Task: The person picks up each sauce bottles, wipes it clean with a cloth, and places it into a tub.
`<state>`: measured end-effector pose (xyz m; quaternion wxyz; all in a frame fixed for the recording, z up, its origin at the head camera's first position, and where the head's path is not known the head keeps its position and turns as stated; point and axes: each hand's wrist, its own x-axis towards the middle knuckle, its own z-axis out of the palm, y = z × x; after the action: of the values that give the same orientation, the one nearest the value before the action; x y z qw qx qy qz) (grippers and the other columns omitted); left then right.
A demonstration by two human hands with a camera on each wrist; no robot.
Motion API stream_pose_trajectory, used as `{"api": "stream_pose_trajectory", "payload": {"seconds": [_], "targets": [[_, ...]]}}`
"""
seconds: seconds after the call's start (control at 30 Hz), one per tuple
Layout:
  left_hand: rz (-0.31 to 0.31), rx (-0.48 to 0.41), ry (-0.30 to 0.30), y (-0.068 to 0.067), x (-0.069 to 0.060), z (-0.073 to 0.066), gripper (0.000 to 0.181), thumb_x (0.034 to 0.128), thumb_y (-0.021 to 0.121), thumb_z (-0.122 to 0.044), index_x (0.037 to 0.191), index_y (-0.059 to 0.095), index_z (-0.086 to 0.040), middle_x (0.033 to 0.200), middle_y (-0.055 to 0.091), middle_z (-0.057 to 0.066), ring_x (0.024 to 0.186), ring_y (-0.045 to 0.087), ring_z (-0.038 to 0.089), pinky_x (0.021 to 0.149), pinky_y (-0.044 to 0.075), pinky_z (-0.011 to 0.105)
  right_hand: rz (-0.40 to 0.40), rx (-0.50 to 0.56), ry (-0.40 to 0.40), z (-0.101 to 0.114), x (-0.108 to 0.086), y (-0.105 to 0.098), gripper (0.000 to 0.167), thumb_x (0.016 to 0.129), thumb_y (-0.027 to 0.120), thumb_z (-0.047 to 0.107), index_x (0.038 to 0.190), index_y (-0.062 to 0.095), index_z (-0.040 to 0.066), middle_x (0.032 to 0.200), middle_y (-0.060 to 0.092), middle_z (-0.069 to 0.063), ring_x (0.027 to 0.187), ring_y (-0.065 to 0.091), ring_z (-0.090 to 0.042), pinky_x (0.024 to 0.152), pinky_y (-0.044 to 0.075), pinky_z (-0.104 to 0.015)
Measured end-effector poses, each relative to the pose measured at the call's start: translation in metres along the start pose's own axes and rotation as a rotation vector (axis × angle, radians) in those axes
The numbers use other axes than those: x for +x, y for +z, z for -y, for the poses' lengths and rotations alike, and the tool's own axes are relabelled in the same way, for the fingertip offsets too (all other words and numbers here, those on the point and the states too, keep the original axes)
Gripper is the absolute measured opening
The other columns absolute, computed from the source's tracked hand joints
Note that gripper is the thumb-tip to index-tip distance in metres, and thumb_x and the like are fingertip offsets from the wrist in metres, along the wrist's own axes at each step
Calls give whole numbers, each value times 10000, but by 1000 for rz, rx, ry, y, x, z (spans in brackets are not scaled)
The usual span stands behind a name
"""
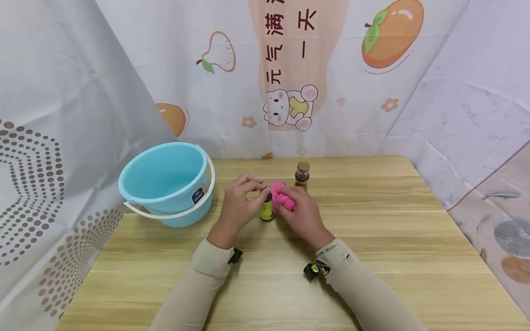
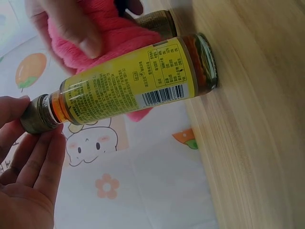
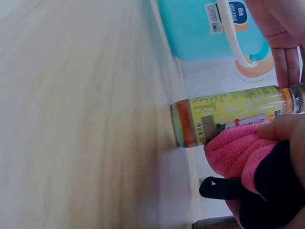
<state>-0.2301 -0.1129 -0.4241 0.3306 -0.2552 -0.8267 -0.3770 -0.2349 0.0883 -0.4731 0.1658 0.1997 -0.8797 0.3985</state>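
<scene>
A small glass bottle with a yellow label point(image 1: 267, 211) stands upright on the wooden table. My left hand point(image 1: 239, 207) pinches its dark cap point(image 2: 37, 115) between thumb and fingers, as the left wrist view shows. My right hand point(image 1: 305, 215) grips a pink fluffy cloth point(image 1: 285, 201) and holds it against the side of the bottle. In the right wrist view, a black part with a small loop point(image 3: 221, 188) shows on the cloth. Just behind the right hand stands a second, brown bottle point(image 1: 302, 174) with a gold-coloured cap; the hand hides its lower part.
On the left of the table point(image 1: 265, 285) stands a light blue bucket point(image 1: 182, 219), its white handle point(image 1: 165, 216) hanging down in front. A white printed curtain point(image 1: 232, 101) hangs along the table's back edge, with more cloth at both sides.
</scene>
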Motion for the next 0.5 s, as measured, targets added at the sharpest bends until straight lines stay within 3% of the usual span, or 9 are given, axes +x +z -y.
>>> {"api": "stream_pose_trajectory", "payload": {"seconds": [0.27,0.5], "targets": [[24,-20,-24,1,0,1,103,898,818,-145,924,810,-46,969,715,41,922,743,168,803,627,276,-77,39,-90,7,1,-5,494,889,814,188,1365,683,178,1320,639,-93,1088,661,-215,865,591,-391],[26,-39,-24,1,-1,2,100,900,814,-140,937,809,-47,984,717,45,882,744,159,780,633,281,-127,79,-136,10,3,-6,695,885,808,161,1513,516,116,1449,577,-105,1176,623,-235,875,580,-424]]}}
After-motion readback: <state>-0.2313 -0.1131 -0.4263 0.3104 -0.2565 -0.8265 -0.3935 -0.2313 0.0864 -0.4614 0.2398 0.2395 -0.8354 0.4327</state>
